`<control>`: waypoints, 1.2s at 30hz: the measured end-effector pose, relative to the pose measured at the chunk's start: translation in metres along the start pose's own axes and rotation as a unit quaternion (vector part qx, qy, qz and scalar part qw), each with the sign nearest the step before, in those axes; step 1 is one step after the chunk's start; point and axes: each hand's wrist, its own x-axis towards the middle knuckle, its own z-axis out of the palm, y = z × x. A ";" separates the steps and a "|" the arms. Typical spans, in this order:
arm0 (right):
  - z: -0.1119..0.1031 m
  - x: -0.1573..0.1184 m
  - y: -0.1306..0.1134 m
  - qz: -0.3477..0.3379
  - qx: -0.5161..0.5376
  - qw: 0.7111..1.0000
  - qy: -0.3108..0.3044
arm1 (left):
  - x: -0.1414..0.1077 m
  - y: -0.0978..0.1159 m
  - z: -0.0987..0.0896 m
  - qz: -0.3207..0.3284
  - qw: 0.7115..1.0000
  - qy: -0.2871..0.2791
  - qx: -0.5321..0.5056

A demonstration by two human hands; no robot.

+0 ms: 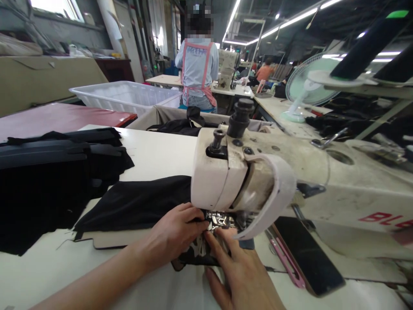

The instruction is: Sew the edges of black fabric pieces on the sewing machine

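Note:
A black fabric piece with a beige layer below it lies on the white table, its right end under the head of a sewing machine. My left hand is closed on the fabric's edge, fingertips bunched just left of the metal presser foot. In front of the foot, my right hand rests on the fabric with fingers stretched out and thumb apart. Between the hands a dark part with a pale pattern shows. The needle cannot be made out.
Stacked black fabric pieces lie at the left. A phone and pink thread snips sit right of my right hand. Behind stand a white plastic bin, a green fan and a person in a pink apron.

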 end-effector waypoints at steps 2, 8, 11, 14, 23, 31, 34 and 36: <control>0.001 -0.001 -0.001 0.006 0.004 1.000 -0.003 | 0.003 0.000 -0.003 0.026 1.000 0.013 -0.009; 0.001 -0.001 -0.003 0.010 0.006 1.000 0.003 | 0.006 0.006 -0.004 0.038 0.998 0.036 0.016; 0.000 -0.001 -0.003 0.015 0.014 1.000 -0.007 | 0.008 0.010 -0.006 0.047 0.996 0.034 0.061; -0.001 -0.001 -0.001 0.018 0.045 0.999 -0.007 | 0.010 0.013 -0.008 0.048 0.996 0.021 0.071; -0.008 0.006 0.002 0.027 0.072 0.997 -0.006 | 0.010 0.011 -0.007 0.003 1.000 0.006 -0.008; 0.002 0.005 0.010 -0.008 -0.011 1.000 0.015 | 0.008 0.007 0.002 -0.029 0.998 0.056 -0.013; 0.006 0.005 0.011 -0.013 -0.036 0.999 0.021 | 0.008 0.006 0.004 -0.026 0.997 0.074 -0.015; 0.006 0.006 0.011 -0.020 -0.042 0.999 0.027 | 0.007 0.003 0.007 -0.027 0.996 0.081 -0.013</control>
